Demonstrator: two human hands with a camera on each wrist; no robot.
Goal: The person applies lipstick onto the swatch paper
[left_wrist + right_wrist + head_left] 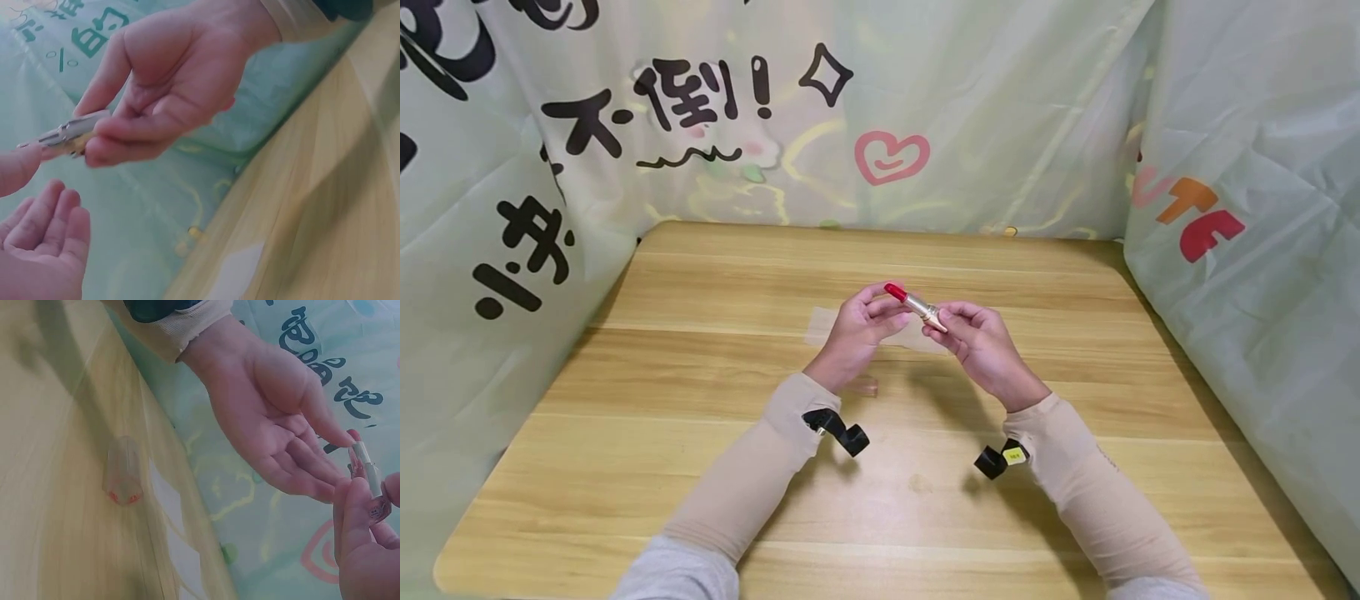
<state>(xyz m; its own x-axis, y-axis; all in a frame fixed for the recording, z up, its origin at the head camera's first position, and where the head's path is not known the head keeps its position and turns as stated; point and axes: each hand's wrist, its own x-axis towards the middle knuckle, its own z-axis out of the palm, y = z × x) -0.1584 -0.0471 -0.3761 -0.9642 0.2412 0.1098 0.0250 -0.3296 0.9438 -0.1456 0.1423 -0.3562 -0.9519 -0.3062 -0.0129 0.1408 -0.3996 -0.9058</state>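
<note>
A lipstick (917, 307) with a red tip and a silver-and-gold tube is held up in front of me, tilted with its red end toward the upper left. My right hand (988, 350) pinches the tube's base between thumb and fingers. Beside the red end is my left hand (853, 333), palm turned up. In the left wrist view, the left thumb lies at one end of the lipstick (75, 130), and the other left fingers spread loosely below. The right wrist view shows the lipstick's base (379, 509) among the right fingertips.
On the wooden table (715, 483) lies a clear cap (123, 472), partly hidden behind my left wrist in the head view. Pale rectangular strips (822, 323) rest beneath the hands. Printed curtains (1000, 100) stand around the table's back and sides.
</note>
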